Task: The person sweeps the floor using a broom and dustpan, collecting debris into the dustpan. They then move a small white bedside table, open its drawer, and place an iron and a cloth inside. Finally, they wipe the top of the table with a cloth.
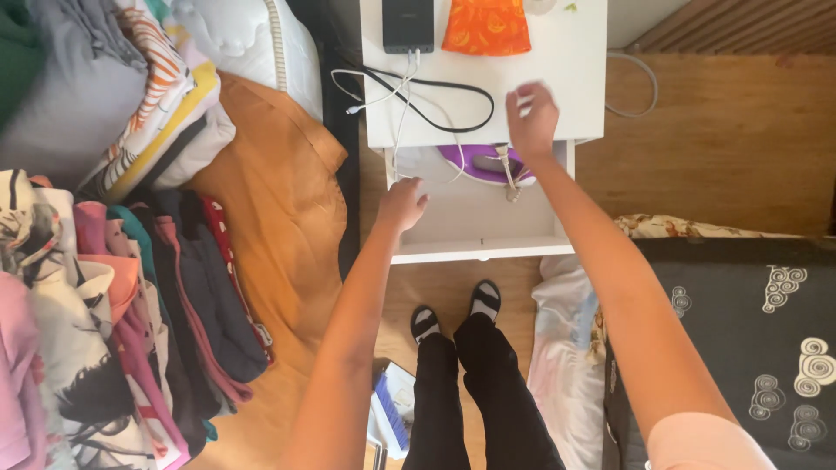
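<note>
- Nearest the camera, a blue-bristled brush (394, 416) lay on the wooden floor (723, 139) beside the person's slippered feet; a step sideways could well have caught it.
- The left hand (402, 203) rested on the left wall of the open white drawer (475, 228), fingers curled together against it; whether it gripped anything I could not tell.
- A purple-and-white iron (477, 163) lay at the back of that drawer, its cord (508, 174) dangling off it. Pushing the drawer in might have pinched the cord or the left fingers.
- The right hand (532, 117) hovered at the front edge of the white cabinet top (566, 78), fingers blurred and slightly apart, holding nothing visible.
- Black and white cables (418, 96) looped across the top and over the edge; a hand could have snagged them and dragged the dark flat rectangular device (407, 23) off.
- Farthest, an orange patterned pouch (487, 26) sat beside that device; no label was legible.
</note>
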